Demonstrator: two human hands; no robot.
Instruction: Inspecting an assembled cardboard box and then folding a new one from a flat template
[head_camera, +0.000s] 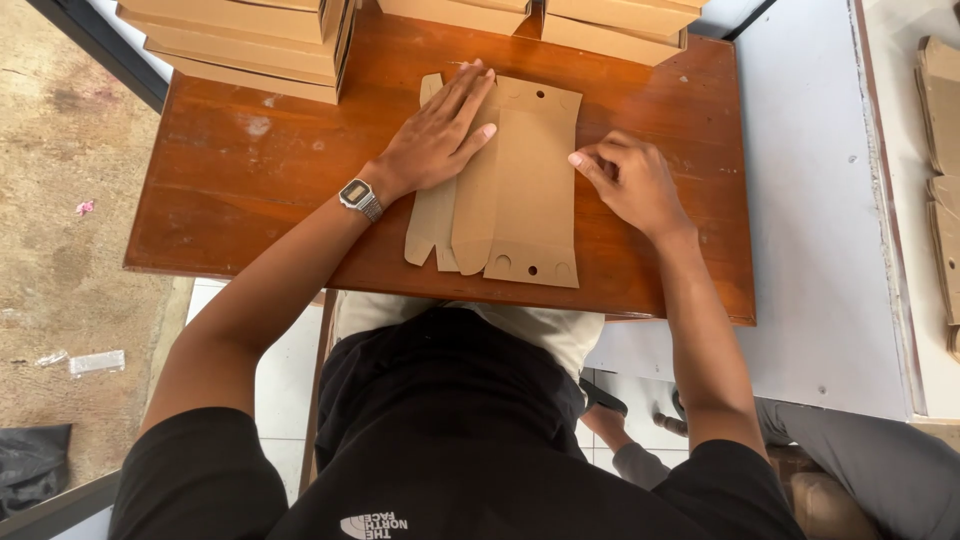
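A flat brown cardboard box blank (520, 200), with small round holes along its near and far ends, lies on the wooden table (250, 180). My left hand (440, 130) presses flat on the blank's left folded flap, fingers spread and pointing away from me; a metal wristwatch (360, 198) is on that wrist. My right hand (630, 178) rests at the blank's right edge, fingers curled, fingertips touching the cardboard edge.
Stacks of folded cardboard boxes (250, 40) stand along the table's far edge, more (610, 25) at the far right. Loose cardboard blanks (945, 170) lie on a white surface (820, 200) to the right. Another person's legs (860, 460) are at lower right.
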